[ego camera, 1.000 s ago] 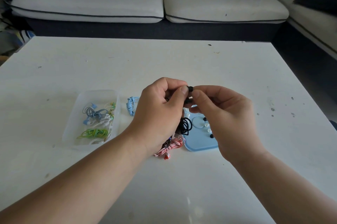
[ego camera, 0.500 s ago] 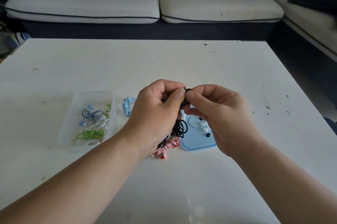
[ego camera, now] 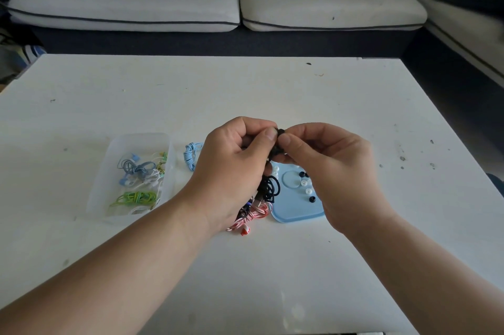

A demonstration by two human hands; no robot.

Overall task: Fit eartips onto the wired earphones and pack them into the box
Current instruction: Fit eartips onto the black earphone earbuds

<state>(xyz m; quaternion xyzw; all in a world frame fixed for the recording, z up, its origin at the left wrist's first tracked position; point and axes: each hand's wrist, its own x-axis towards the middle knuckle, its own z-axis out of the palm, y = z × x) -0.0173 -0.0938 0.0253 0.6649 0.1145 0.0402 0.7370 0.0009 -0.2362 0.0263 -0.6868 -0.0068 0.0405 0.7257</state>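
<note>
Centre frame: your left hand [ego camera: 231,168] grips one black earphone set [ego camera: 270,187], its coiled cable hanging below, while your right hand [ego camera: 327,171] pinches a small black eartip [ego camera: 281,131] against it. Beneath lie one flat pale-blue tray [ego camera: 297,214] bearing at least five round eartips [ego camera: 308,192], one red-and-white striped coil [ego camera: 251,216] and one light-blue coil [ego camera: 192,156]. Left of centre, one clear plastic box [ego camera: 109,198] holds several coils, all well inside the edges of the white table [ego camera: 272,89].
</note>
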